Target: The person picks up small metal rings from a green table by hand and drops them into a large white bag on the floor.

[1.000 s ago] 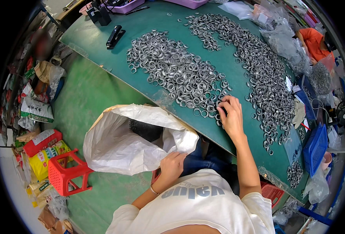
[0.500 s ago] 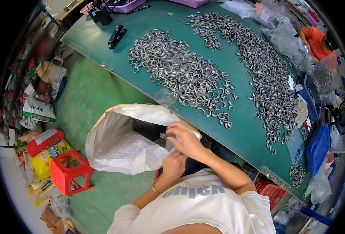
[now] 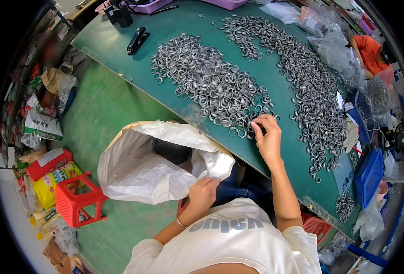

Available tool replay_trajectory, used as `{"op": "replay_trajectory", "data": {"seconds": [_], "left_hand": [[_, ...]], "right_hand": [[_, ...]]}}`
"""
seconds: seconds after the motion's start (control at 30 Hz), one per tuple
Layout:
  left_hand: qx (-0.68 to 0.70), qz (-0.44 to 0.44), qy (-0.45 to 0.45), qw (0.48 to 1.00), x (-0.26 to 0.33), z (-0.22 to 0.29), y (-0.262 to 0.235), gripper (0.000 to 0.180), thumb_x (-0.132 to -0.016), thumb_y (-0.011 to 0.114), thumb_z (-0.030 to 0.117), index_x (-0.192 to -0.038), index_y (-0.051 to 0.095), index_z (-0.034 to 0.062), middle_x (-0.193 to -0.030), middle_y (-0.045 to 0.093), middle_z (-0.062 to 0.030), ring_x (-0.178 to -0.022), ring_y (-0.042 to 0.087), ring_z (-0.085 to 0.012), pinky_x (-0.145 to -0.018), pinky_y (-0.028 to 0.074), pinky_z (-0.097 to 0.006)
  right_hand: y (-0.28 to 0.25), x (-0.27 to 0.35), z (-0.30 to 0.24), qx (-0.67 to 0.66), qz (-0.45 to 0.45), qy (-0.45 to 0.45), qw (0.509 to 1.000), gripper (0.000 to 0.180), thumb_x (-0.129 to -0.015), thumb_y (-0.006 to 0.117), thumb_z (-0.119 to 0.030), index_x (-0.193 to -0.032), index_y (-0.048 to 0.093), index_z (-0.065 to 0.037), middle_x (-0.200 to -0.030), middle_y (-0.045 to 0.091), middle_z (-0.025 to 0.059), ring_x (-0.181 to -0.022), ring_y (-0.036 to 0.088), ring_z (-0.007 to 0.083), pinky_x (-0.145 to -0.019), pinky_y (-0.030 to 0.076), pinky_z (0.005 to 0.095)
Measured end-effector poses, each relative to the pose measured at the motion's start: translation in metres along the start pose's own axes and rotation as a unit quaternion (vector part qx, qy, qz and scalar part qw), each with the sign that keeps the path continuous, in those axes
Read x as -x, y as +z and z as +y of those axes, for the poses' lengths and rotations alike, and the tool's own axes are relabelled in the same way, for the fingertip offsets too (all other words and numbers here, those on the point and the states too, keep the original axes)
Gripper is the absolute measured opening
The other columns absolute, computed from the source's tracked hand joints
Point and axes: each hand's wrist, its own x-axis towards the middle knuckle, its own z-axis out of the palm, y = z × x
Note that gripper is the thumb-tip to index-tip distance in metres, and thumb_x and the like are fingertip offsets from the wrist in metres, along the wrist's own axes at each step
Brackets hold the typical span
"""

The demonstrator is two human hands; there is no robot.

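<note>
At the edge of the green table, a big white woven sack gapes wide, with something dark inside it. My left hand is closed on the sack's near rim. My right hand reaches over the table to the near end of a heap of grey metal rings. Its fingers curl down around rings there; how many they hold is hidden. A second, longer band of metal rings curves along the right side of the table.
A black stapler lies at the table's far left. Left of the sack stands a red plastic stool on the green floor. Blue baskets and clear plastic bags line the right edge, where a person in orange sits.
My right hand has left the sack's rim and moved right and away from me, onto the near end of the ring heap. The left hand stays at the rim.
</note>
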Motion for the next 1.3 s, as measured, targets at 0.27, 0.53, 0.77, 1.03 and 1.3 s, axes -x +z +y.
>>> {"op": "replay_trajectory", "data": {"seconds": [0.27,0.53,0.77,1.03,1.3], "left_hand": [[-0.01,0.0,0.002,1.0,0.001,-0.001,0.003,0.015,-0.075,0.062,0.004,-0.087,0.07,0.007,-0.076,0.062,-0.0074,-0.071,0.061,-0.0264,-0.059,0.049,-0.037],[-0.023,-0.013,-0.009,1.0,0.008,-0.01,0.008,0.01,-0.074,0.068,0.004,-0.084,0.071,0.0066,-0.079,0.065,-0.0094,-0.071,0.063,-0.0298,-0.058,0.049,-0.04],[-0.003,-0.003,-0.01,1.0,0.003,-0.003,0.005,0.013,-0.076,0.063,0.004,-0.086,0.07,0.0072,-0.077,0.063,-0.0075,-0.072,0.062,-0.0272,-0.059,0.049,-0.038],[-0.002,-0.005,0.004,1.0,0.0,-0.002,0.004,0.014,-0.076,0.063,0.004,-0.087,0.071,0.0071,-0.076,0.063,-0.0078,-0.072,0.061,-0.027,-0.059,0.049,-0.038],[-0.002,-0.007,-0.009,1.0,0.002,0.0,0.001,0.013,-0.077,0.063,0.004,-0.087,0.071,0.0065,-0.076,0.063,-0.0077,-0.071,0.061,-0.0267,-0.059,0.049,-0.038]], "right_hand": [[0.001,0.027,-0.03,-0.472,-0.15,0.283,0.822,0.011,-0.091,0.062,-0.008,-0.099,0.065,-0.002,-0.089,0.066,0.0037,-0.076,0.059,0.0093,-0.068,0.047,0.0229],[0.088,0.062,-0.075,-0.292,-0.278,0.072,0.912,0.017,-0.086,0.063,-0.003,-0.102,0.062,0.003,-0.086,0.062,0.0121,-0.074,0.064,0.0199,-0.07,0.051,0.0291],[0.024,0.03,-0.057,-0.203,-0.204,0.036,0.957,0.012,-0.085,0.063,-0.002,-0.096,0.065,0.003,-0.087,0.065,0.0133,-0.072,0.064,0.021,-0.064,0.051,0.0311],[-0.002,-0.002,-0.01,0.155,-0.026,-0.012,0.987,0.01,-0.077,0.071,-0.008,-0.082,0.065,-0.001,-0.083,0.061,0.0119,-0.085,0.056,0.03,-0.075,0.044,0.0412],[0.002,-0.015,-0.016,0.07,0.053,-0.015,0.996,0.012,-0.074,0.074,-0.007,-0.079,0.064,-0.003,-0.082,0.06,0.0093,-0.079,0.056,0.0301,-0.072,0.044,0.0397]]}}
